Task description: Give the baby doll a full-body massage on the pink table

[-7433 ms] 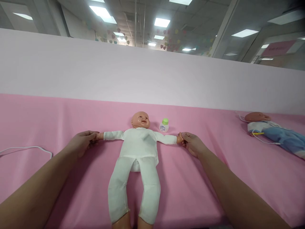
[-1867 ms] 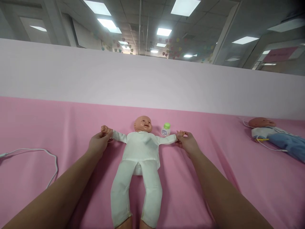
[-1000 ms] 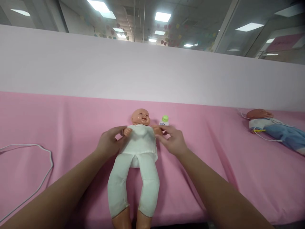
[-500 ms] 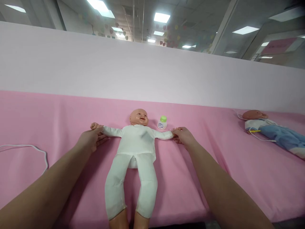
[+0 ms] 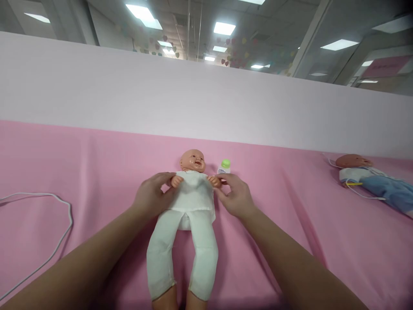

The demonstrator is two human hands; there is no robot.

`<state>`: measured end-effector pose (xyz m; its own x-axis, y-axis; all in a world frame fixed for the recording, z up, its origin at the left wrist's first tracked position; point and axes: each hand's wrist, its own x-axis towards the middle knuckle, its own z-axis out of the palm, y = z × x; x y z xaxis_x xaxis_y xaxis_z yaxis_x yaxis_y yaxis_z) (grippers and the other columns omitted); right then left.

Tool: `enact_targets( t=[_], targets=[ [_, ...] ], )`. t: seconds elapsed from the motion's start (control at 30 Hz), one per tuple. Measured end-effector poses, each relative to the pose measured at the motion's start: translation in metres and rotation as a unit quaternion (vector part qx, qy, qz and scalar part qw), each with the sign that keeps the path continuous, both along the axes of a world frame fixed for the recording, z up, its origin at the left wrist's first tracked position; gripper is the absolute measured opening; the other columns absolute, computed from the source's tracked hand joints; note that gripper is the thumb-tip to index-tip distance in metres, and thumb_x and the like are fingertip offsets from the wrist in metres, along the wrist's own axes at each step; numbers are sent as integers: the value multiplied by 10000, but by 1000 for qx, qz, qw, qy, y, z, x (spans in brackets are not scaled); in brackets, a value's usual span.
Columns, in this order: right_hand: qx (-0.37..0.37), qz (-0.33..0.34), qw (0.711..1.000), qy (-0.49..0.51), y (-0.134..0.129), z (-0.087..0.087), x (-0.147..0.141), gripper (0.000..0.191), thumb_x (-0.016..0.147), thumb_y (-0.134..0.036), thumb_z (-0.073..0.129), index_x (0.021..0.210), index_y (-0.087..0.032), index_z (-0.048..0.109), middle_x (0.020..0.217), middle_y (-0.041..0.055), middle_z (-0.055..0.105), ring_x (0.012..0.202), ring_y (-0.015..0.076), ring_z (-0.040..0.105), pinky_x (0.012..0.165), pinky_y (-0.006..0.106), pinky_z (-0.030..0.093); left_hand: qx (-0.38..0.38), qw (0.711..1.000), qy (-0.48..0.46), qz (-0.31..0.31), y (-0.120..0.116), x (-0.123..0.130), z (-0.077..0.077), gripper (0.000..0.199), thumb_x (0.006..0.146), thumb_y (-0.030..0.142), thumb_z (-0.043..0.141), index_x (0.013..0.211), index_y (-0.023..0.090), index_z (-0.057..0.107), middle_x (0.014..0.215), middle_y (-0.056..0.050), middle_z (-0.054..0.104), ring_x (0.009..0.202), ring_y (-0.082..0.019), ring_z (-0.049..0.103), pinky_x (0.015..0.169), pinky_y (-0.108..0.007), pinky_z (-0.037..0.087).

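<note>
— Where is the doll?

— The baby doll [image 5: 193, 196] lies on its back on the pink sheet [image 5: 97, 163], straight ahead of me, head toward the pale lilac partition [image 5: 161, 94], legs toward me. It wears a white suit, and its bare feet reach the lower edge of the view.

— And your hands?

— My left hand [image 5: 151, 199] is closed around the doll's arm on my left, with its small fist poking out by my fingertips, folded in against the chest. My right hand [image 5: 235, 197] is closed around the other arm in the same way, that fist also tucked up at the chest. Both doll arms are bent inward, not spread.

— So both grips are holding?

— Yes, each hand is wrapped on one arm of the doll, fingers curled, thumbs toward the torso.

— What else is near?

— A small white bottle with a green cap [image 5: 225, 166] stands upright just beyond my right hand, beside the doll's head. A white cable [image 5: 61, 215] loops over the sheet well off to my left. Far to the right lies a second doll in blue clothes [image 5: 371, 178], on its back, with a thin white cord and a bit of yellow across its chest.
</note>
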<state>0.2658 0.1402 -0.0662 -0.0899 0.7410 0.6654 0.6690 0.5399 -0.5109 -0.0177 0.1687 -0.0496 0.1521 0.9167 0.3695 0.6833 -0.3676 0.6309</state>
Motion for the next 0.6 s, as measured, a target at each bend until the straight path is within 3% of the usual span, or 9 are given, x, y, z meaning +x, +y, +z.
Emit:
enact_targets(
  t=[0.13,0.3,0.47,0.6],
  targets=[
    [26,76,987,-141,0,-5,-13,359,832,-73,591,1113,-264,704,1150,48,750,1084,258,684,946,435,573,52,990,116,-57,3,5,-10,384,911,359,563,1252,326,737,1380,-15,691,1283,-301,618,1085,-409,477],
    [10,106,986,-126,1,-7,-17,375,849,-56,574,1119,-272,718,1168,36,749,1090,238,688,965,424,567,46,988,131,-66,4,3,-10,374,907,337,560,1238,332,736,1366,-13,699,1254,-297,639,1053,-404,498],
    [-69,13,994,83,8,-10,-2,277,862,-298,732,1136,-281,696,1132,36,762,1004,243,721,909,423,602,-17,1000,-14,-17,5,-5,-3,304,903,449,620,1143,311,745,1178,-10,769,1070,-278,705,941,-356,541],
    [-110,-88,951,273,22,-12,29,501,818,-456,790,1242,-247,625,1115,69,757,998,244,730,871,399,628,-79,972,-195,106,22,-26,-9,285,854,461,690,1057,266,736,1016,-24,777,977,-284,721,856,-364,565]
  ],
)
